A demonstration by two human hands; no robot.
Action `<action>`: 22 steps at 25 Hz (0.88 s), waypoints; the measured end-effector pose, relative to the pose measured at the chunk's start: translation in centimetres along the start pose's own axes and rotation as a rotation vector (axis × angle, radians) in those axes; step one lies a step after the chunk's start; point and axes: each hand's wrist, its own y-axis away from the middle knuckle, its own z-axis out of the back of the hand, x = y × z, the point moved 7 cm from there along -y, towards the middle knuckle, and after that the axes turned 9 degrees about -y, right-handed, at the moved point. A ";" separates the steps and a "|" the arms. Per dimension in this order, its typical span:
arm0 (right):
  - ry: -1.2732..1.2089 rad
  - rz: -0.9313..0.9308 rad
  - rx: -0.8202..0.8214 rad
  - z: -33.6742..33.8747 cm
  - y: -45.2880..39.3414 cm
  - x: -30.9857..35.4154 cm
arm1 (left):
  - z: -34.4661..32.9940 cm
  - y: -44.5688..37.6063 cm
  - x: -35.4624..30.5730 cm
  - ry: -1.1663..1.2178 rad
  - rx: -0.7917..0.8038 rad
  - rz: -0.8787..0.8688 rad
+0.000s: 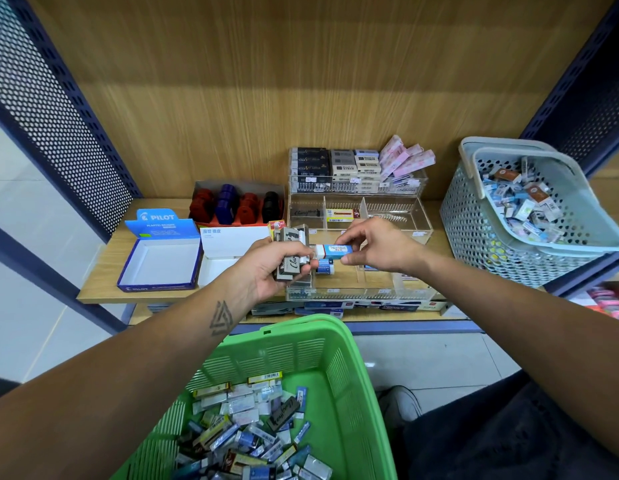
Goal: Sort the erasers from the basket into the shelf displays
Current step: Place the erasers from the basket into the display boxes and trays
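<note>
Blue eraser [334, 250] pinched in right hand [377, 247] grip, left hand [273, 268] clutching grey erasers [292, 252]

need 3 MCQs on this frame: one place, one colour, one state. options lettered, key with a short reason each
1. Where does the pale blue basket stand?
A. On the shelf's right end
B. On the floor
C. Inside the green basket

2. What colour is the basket nearest the camera?
A. Red
B. Green
C. White

3. What is the right hand doing?
A. Hanging idle
B. Pressing flat on the shelf
C. Pinching a blue-sleeved eraser

Key: 1 A, it sits on the wooden shelf right of the clear display trays. 2 B, its slatted walls are bright green. 3 C, thumb and fingers hold the eraser beside the stack of erasers in the left hand.
</note>
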 end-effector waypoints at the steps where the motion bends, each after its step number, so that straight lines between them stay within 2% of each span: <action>1: 0.014 -0.036 -0.030 0.5 -0.1 -0.3 | 0.1 0.0 0.0 0.001 -0.006 0.004; 5: 0.082 -0.151 -0.126 2.5 0.2 -1.6 | 0.7 -0.2 -0.3 0.014 -0.037 -0.011; 10: 0.372 -0.211 -0.230 5.5 0.6 -3.5 | 0.8 0.1 -0.5 0.017 -0.059 -0.021; 14: 0.525 -0.271 -0.166 5.4 1.1 -5.1 | 0.6 0.1 -0.4 -0.006 -0.055 -0.022; 19: 0.586 -0.283 0.103 2.8 1.5 -5.9 | 0.1 0.0 0.0 -0.035 -0.030 -0.011; 22: 0.608 -0.271 0.091 2.7 1.5 -6.0 | 0.3 -0.2 0.1 -0.031 -0.019 0.010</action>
